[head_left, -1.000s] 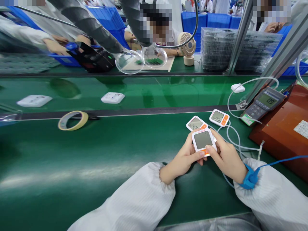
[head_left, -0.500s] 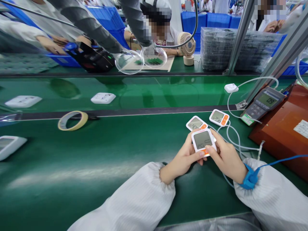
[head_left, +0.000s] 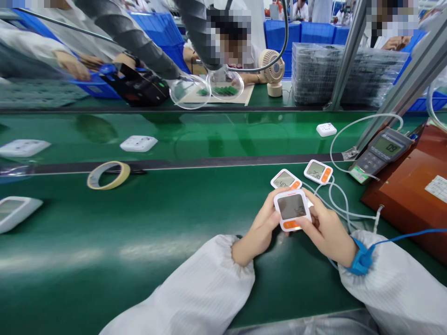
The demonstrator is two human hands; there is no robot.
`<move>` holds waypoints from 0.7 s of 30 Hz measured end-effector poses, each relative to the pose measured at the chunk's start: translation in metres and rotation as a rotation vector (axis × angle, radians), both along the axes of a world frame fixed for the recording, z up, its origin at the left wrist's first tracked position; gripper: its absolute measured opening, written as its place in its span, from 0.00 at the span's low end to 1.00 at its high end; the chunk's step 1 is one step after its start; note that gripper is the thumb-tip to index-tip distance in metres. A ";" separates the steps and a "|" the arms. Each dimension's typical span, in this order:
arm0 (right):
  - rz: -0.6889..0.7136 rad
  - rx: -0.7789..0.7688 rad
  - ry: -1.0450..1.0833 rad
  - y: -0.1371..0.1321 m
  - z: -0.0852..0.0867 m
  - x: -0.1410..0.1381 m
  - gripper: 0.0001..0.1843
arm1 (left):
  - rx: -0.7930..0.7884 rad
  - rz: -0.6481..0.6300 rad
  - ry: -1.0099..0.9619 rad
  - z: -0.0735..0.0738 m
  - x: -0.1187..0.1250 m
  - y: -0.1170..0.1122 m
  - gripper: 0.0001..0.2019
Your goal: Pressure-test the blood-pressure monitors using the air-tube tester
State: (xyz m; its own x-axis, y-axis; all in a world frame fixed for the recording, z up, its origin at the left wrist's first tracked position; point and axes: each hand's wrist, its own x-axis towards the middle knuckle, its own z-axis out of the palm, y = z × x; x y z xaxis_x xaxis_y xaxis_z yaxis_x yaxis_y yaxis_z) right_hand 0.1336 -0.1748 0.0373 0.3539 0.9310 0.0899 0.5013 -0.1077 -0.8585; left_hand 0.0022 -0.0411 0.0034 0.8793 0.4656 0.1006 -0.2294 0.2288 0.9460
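Observation:
Between my two hands is a white blood pressure monitor (head_left: 292, 208) with a grey screen and orange buttons, its face tilted up toward me. My left hand (head_left: 262, 222) grips its left edge. On the right, my right hand (head_left: 326, 227) holds the other edge, thumb by the buttons; a blue strap circles that wrist. Just behind lie a second monitor (head_left: 283, 179), partly covered by the held one, and a third monitor (head_left: 318, 171), both with digits lit. Clear tubing (head_left: 345, 197) runs from near them to an orange-brown box (head_left: 407, 181).
A handheld pressure meter (head_left: 382, 151) leans by the box. A tape roll (head_left: 109, 175) and another white monitor (head_left: 17, 211) lie leftward. White units (head_left: 138, 143) sit on the green conveyor (head_left: 209, 132). Beyond it are co-workers, a small fan (head_left: 272, 70) and stacked clear trays (head_left: 316, 72).
The held monitor has shifted slightly left and down, and its display differs. My left thumb has drawn back from the buttons. White units on the conveyor have moved left.

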 end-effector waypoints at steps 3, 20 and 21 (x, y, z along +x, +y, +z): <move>0.191 -0.046 0.160 -0.003 0.001 -0.002 0.31 | 0.043 0.108 -0.013 0.005 -0.003 0.011 0.34; 0.181 -0.233 -0.327 -0.007 -0.007 -0.023 0.21 | 0.364 0.522 0.145 -0.011 0.016 0.051 0.15; 0.142 -0.208 -0.383 -0.007 -0.009 -0.022 0.20 | 0.402 0.542 0.166 -0.012 0.020 0.059 0.14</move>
